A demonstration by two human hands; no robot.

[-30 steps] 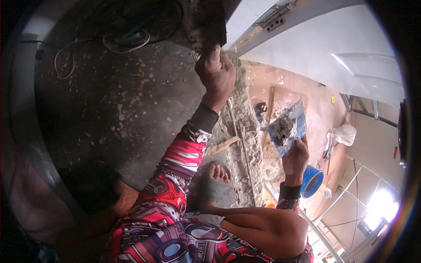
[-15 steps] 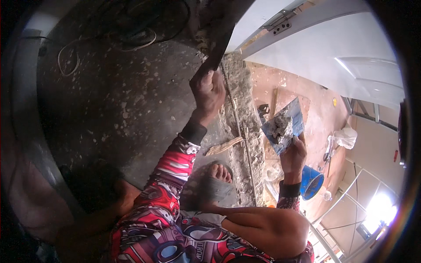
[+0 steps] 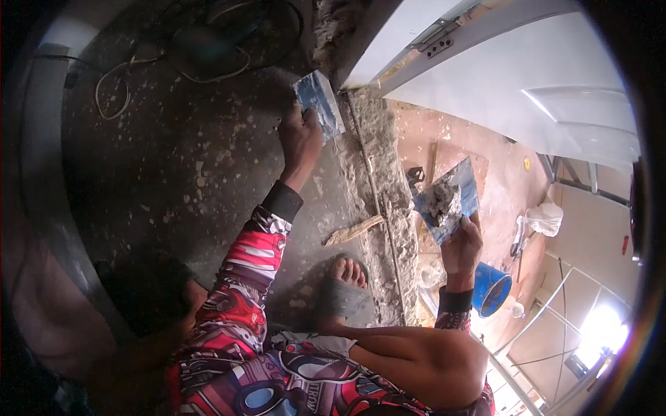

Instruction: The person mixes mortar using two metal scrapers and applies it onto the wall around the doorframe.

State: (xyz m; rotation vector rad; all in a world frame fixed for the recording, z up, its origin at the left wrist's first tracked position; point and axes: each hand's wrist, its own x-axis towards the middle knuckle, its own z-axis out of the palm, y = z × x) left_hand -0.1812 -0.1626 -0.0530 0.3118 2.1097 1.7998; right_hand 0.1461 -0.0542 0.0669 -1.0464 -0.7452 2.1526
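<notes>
My left hand (image 3: 300, 139) grips a wide flat-bladed scraper (image 3: 320, 101) whose metal face has pale smears on it. That blade is beside the base of the wall edge, over the dark floor. My right hand (image 3: 462, 248) is wrapped round a second broad blade, a putty knife (image 3: 466, 182) by its look, and its handle is hidden in the fingers. A lump of grey-white plaster (image 3: 444, 206) rests on this right-hand blade. Between the two hands runs a rough broken concrete strip (image 3: 386, 184) with a thin rod along it.
A wood piece (image 3: 354, 230) lies near my foot (image 3: 349, 271). To the right stand a blue bucket (image 3: 492, 290) and a white bag (image 3: 545, 218). Cables (image 3: 114, 87) lie on the floor at the far left. A white door panel (image 3: 527, 83) rises at the far right.
My left hand has drawn back and left from the wall's edge, and its scraper's flat face has turned into view. The right hand with the plaster has hardly moved.
</notes>
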